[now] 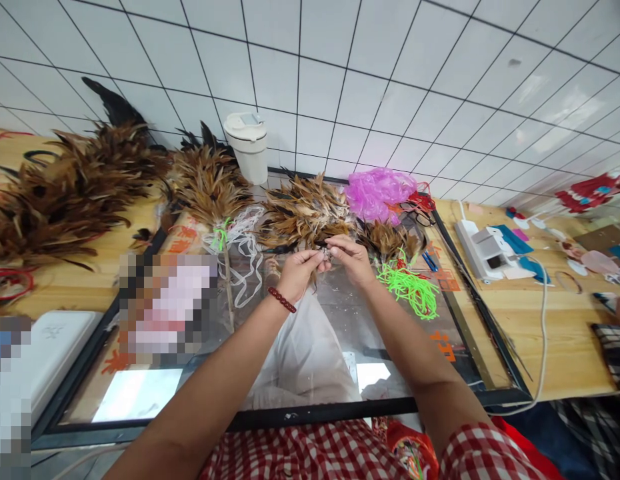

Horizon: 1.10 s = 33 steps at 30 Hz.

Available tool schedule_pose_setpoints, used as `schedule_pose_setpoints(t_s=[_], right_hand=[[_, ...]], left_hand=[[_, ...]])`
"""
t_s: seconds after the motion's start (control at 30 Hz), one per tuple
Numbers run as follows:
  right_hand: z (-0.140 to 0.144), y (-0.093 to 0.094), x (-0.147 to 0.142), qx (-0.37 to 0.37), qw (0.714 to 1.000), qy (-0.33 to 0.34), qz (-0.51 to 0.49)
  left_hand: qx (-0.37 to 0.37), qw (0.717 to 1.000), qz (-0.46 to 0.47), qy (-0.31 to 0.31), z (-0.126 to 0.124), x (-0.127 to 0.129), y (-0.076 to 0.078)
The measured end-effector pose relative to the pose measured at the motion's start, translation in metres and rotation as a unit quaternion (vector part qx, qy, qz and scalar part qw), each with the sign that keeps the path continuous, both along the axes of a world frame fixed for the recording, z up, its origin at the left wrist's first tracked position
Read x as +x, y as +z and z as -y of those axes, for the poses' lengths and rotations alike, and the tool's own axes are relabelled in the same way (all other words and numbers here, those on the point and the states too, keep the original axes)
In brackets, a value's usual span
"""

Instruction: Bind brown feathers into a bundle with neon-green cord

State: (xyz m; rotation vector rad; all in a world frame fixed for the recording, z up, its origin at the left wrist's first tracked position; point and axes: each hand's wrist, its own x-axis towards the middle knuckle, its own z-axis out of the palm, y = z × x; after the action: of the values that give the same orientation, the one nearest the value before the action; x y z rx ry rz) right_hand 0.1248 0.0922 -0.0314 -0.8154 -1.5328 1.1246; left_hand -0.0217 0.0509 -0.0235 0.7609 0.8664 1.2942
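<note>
Right now both hands meet just in front of the brown feather pile that lies at the middle of the glass-topped frame. The left hand and the right hand have their fingertips pinched together on a small tuft of feathers, almost touching each other; what exactly is between the fingers is too small to tell. I think the person is gathering or binding a little bunch. The green cord lies just right of the pile, the white cup behind it. The next move will need a steady pinch with one hand while the other works.
</note>
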Motion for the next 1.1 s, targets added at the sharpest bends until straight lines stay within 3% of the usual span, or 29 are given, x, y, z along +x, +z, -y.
schedule_pose_setpoints(t_s=[0.33,0.5,0.73,1.1], right_hand=[[0.0059,0.0072,0.0023,0.01,0.994,0.089,0.055],[0.0042,0.0074,0.0034,0.044,0.995,0.054,0.073],[0.003,0.0067,0.0031,0.047,0.994,0.059,0.074],[0.0012,0.0058,-0.0011,0.057,0.996,0.028,0.06]], left_hand=[[0.015,1.0,0.014,0.019,-0.0011,-0.0015,-0.0014],[0.005,0.999,0.019,0.026,-0.002,-0.0004,-0.0031],[0.016,0.999,0.004,0.03,-0.0015,-0.0001,-0.0023],[0.033,0.999,-0.024,-0.026,-0.0007,-0.001,-0.003]])
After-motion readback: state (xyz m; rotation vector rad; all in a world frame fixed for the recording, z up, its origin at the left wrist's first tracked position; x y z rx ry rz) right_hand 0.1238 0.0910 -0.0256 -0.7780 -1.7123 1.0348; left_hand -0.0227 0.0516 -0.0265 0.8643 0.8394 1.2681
